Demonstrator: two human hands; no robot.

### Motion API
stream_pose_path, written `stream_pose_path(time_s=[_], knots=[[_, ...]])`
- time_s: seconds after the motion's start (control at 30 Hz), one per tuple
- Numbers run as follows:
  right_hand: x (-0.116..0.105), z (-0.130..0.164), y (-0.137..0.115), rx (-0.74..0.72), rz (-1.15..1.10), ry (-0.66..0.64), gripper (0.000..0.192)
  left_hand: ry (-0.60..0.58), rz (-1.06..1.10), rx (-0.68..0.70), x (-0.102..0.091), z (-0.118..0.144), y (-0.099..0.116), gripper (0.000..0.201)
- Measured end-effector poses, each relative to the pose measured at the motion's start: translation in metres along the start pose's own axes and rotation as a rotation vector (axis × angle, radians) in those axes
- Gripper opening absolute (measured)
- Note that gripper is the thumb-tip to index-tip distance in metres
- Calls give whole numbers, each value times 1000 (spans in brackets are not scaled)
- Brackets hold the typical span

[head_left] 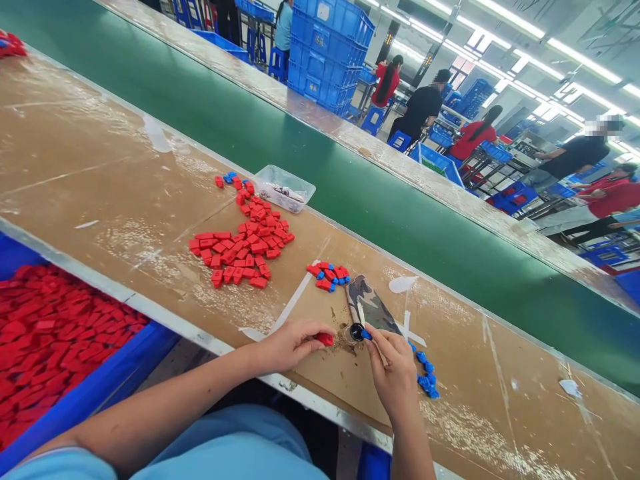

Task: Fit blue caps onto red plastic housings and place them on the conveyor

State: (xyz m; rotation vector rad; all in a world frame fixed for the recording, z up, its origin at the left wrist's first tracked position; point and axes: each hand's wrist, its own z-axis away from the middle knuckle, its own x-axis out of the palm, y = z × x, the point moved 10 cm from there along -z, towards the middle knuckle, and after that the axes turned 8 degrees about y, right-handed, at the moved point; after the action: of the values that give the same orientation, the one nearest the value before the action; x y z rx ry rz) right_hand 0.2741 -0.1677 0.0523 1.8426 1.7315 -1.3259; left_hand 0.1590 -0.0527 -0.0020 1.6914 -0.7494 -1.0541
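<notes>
My left hand (293, 345) rests on the brown worktable (100, 180) and pinches a small red plastic piece (325, 339). My right hand (395, 367) holds a small blue piece (367, 335) at its fingertips, right beside a small black round fixture (357, 331). A camouflage-patterned cloth (373, 307) lies just behind the fixture. A small heap of joined red-and-blue pieces (329, 274) sits behind it. Loose blue pieces (427, 378) lie by my right wrist. A large pile of red pieces (245, 243) lies further left.
A clear plastic tray (283, 188) stands at the table's far edge, next to a green conveyor belt (280, 133). A blue bin of red pieces (45, 340) is at my left. Stacked blue crates (327, 47) and several seated people are beyond the belt.
</notes>
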Motion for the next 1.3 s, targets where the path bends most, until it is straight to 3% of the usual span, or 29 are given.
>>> stream_pose_path(time_s=[0.33,0.63,0.97,1.3], knots=[[10,-4,-2,-33,4,-28,28,77,223,-123,7,-4,-11,24],[-4,10,31,335,-178,38,30,157,287,-150,9,-4,-21,19],[20,19,-20,326,-363,-65,23,127,242,-110,10,0,-17,14],[23,18,-25,288,-389,-57,17,112,22,71,6,3,0,9]])
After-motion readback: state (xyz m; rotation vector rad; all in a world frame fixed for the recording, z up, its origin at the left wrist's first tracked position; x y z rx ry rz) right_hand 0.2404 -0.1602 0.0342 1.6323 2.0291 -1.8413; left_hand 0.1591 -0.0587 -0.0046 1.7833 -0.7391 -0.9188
